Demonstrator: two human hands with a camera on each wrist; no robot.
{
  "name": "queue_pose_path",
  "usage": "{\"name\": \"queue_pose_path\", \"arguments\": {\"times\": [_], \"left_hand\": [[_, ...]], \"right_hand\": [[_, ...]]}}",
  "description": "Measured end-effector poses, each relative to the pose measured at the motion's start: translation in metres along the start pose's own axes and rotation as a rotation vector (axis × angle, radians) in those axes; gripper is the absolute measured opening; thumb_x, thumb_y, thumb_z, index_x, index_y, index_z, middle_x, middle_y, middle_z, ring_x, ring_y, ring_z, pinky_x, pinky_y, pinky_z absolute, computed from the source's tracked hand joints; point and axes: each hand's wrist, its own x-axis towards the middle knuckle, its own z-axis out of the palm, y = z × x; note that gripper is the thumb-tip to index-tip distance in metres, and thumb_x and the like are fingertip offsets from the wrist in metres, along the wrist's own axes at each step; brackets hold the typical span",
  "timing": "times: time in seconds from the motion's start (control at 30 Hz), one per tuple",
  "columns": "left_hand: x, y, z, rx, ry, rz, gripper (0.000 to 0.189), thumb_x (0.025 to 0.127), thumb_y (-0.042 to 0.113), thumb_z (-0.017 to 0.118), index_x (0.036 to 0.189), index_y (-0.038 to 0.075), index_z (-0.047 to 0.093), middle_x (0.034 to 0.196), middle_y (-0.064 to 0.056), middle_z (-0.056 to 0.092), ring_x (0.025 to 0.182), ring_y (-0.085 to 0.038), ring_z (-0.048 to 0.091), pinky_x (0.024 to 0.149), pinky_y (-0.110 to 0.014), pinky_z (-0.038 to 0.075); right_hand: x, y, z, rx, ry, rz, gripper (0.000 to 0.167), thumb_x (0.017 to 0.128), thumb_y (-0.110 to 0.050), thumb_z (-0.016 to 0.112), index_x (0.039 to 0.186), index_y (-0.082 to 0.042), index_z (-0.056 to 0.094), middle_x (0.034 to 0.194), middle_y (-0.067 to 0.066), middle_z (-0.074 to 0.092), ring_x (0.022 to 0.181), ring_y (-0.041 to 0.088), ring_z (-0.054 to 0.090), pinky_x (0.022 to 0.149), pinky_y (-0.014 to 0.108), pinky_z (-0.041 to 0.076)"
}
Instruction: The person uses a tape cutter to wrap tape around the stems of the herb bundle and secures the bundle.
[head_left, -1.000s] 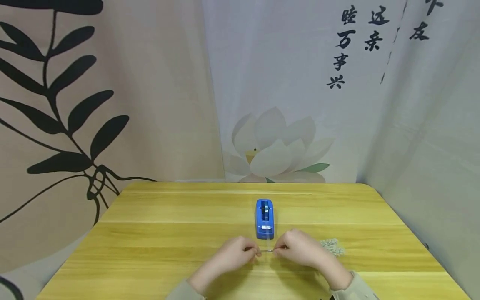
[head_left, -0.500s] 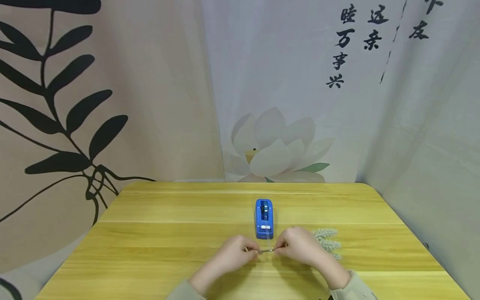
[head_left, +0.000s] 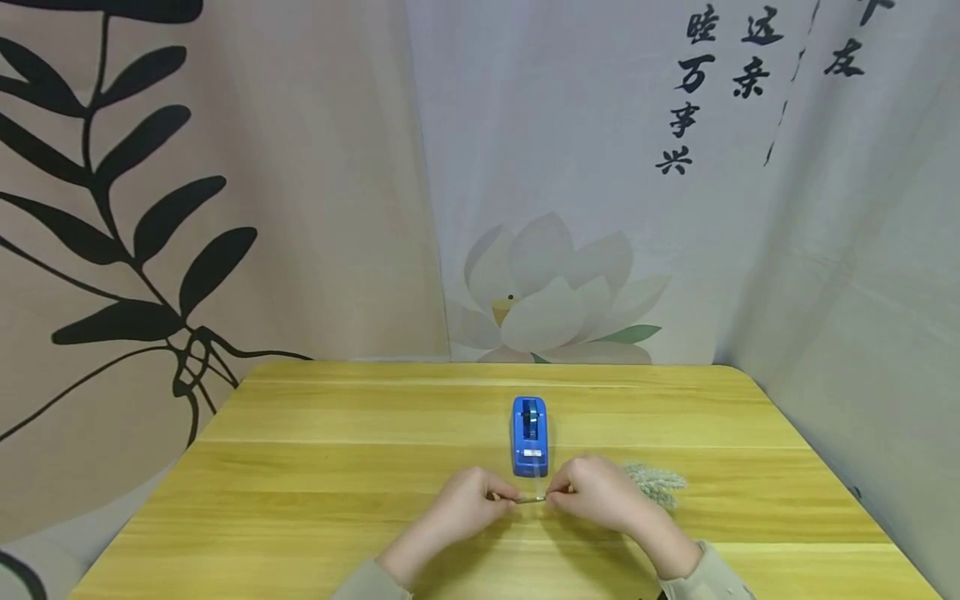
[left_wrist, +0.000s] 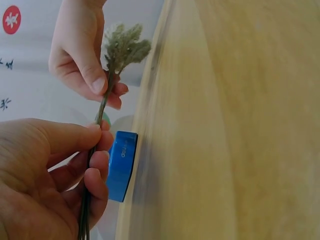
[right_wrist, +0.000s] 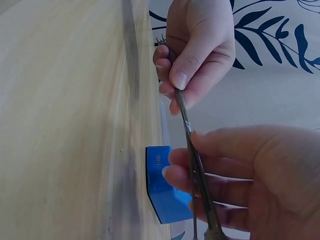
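Observation:
Both hands hold a thin bunch of dried flower stems (head_left: pixel 530 500) level above the table, in front of a blue tape dispenser (head_left: pixel 530 458). My left hand (head_left: pixel 472 504) pinches the stems toward their cut ends, thumb against curled fingers in the left wrist view. My right hand (head_left: pixel 600 493) holds the same bunch between thumb and fingers, closer to the fluffy pale green flower heads (left_wrist: pixel 125 46), which stick out past it on the right. A clear strip of tape (head_left: pixel 537 486) runs from the dispenser to the stems between the hands. A shiny patch shows on the stems there in the right wrist view.
The wooden table (head_left: pixel 337 467) spreads out around the hands, and its back edge meets a printed curtain (head_left: pixel 337 208). The dispenser stands just beyond the fingertips, with its cutting end toward the person.
The flower heads have turned and spread differently beside my right hand, as the bunch rolls between the fingers. Both hands stay almost in place, and the dispenser has not moved.

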Motion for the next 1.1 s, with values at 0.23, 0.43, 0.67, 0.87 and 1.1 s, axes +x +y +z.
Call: {"name": "queue_pose_path", "arguments": {"times": [0.23, 0.43, 0.67, 0.87, 1.1], "left_hand": [[0.001, -0.001, 0.002, 0.015, 0.02, 0.029, 0.013, 0.082, 0.006, 0.072, 0.092, 0.013, 0.078, 0.082, 0.007, 0.068, 0.057, -0.005, 0.05, 0.048, -0.021, 0.043], [0.0, -0.001, 0.001, 0.02, 0.017, 0.041, 0.01, 0.086, 0.013, 0.07, 0.093, 0.013, 0.077, 0.082, 0.01, 0.067, 0.063, -0.005, 0.055, 0.055, -0.022, 0.047], [0.002, -0.001, 0.0, 0.05, -0.004, 0.032, 0.016, 0.09, 0.02, 0.066, 0.1, 0.014, 0.076, 0.091, 0.008, 0.069, 0.058, -0.005, 0.054, 0.051, -0.023, 0.045], [0.002, -0.002, 0.001, 0.087, -0.007, 0.036, 0.018, 0.092, 0.021, 0.064, 0.103, 0.013, 0.075, 0.099, 0.002, 0.071, 0.065, -0.005, 0.057, 0.056, -0.025, 0.048], [0.002, -0.004, 0.001, 0.18, 0.008, 0.088, 0.012, 0.091, 0.015, 0.064, 0.093, 0.012, 0.075, 0.091, 0.003, 0.072, 0.076, -0.005, 0.06, 0.07, -0.026, 0.051]], "right_hand": [[-0.001, 0.0, 0.0, -0.052, 0.02, -0.016, 0.007, 0.084, -0.018, 0.074, 0.079, -0.015, 0.077, 0.077, -0.01, 0.07, 0.066, 0.0, 0.057, 0.058, 0.023, 0.047], [-0.001, -0.001, 0.0, -0.071, 0.052, -0.01, 0.006, 0.083, -0.02, 0.075, 0.077, -0.018, 0.078, 0.076, -0.011, 0.07, 0.067, 0.001, 0.059, 0.058, 0.023, 0.047], [-0.001, -0.002, 0.002, -0.105, 0.083, 0.021, 0.004, 0.08, -0.021, 0.078, 0.076, -0.02, 0.078, 0.076, -0.011, 0.07, 0.071, 0.007, 0.063, 0.061, 0.025, 0.049], [-0.001, -0.003, 0.007, -0.094, 0.104, 0.048, 0.005, 0.078, -0.019, 0.079, 0.073, -0.021, 0.077, 0.076, -0.012, 0.07, 0.069, 0.005, 0.063, 0.061, 0.026, 0.05], [0.001, -0.006, 0.011, -0.083, 0.126, 0.08, 0.008, 0.075, -0.016, 0.08, 0.072, -0.02, 0.074, 0.072, -0.012, 0.066, 0.062, 0.002, 0.056, 0.058, 0.024, 0.048]]}}
